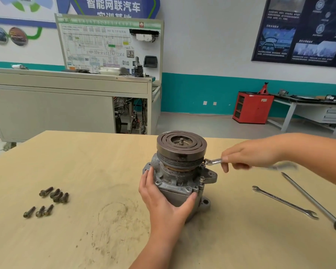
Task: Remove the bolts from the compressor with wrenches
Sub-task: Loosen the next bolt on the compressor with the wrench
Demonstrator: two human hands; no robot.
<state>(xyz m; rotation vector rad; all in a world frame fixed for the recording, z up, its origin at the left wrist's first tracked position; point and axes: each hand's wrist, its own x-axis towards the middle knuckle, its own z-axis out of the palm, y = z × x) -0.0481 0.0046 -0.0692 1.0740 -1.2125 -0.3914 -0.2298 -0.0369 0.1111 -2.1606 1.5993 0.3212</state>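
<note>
Compressor (179, 177): stands upright on the tabletop (85, 171), right of centre, its dark grooved pulley facing up with a threaded stub in the middle.
Left hand (163, 199): reaches in from the near edge and grips the compressor housing below the pulley.
Left fingers (148, 174): clamped round the left side of the housing, with the thumb pressed on its near right corner.
Right hand (248, 154): comes in from the right, level with the pulley grooves, and holds the wrench (213, 161).
Right fingers (225, 166): curled and pinched on the wrench shaft; the tail of the shaft behind the hand is blurred.
Wrench head: sits at the right side of the compressor, just under the pulley rim and above the mounting ear; whether it is seated on a bolt cannot be told.
Seated bolt (202, 180): stands upright at the near right side of the housing, its head raised above the flange.
Loose bolts (47, 200): seven lie on the left of the tabletop, well apart from the compressor, four in a far cluster and three in a near one.
Spare wrench (285, 202): open-ended, lying flat and diagonal on the right.
Screwdriver (314, 200): long shaft beside the spare wrench, red-and-black handle at the near right edge.
Red cabinet (252, 106): on the floor by the far wall.
</note>
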